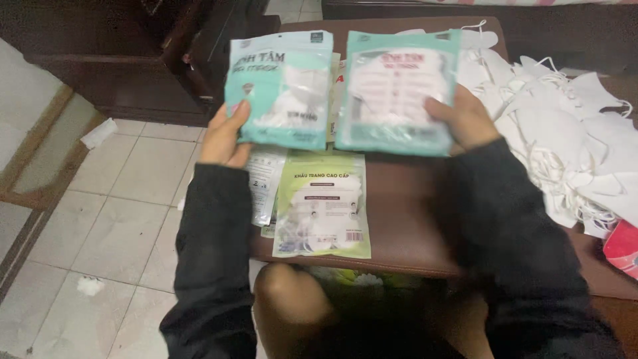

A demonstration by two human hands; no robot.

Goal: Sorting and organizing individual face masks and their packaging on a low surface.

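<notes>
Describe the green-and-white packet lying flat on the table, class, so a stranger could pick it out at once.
Start at the dark brown table. Between the person's sleeves, near its front edge, lies the green-and-white packet. Unlike the two teal packets gripped by the left hand and right hand, it lies flat, unheld.

I hold two flat teal mask packets side by side, left packet and right packet; below them a green-white pouch lies on the worktop.
</notes>
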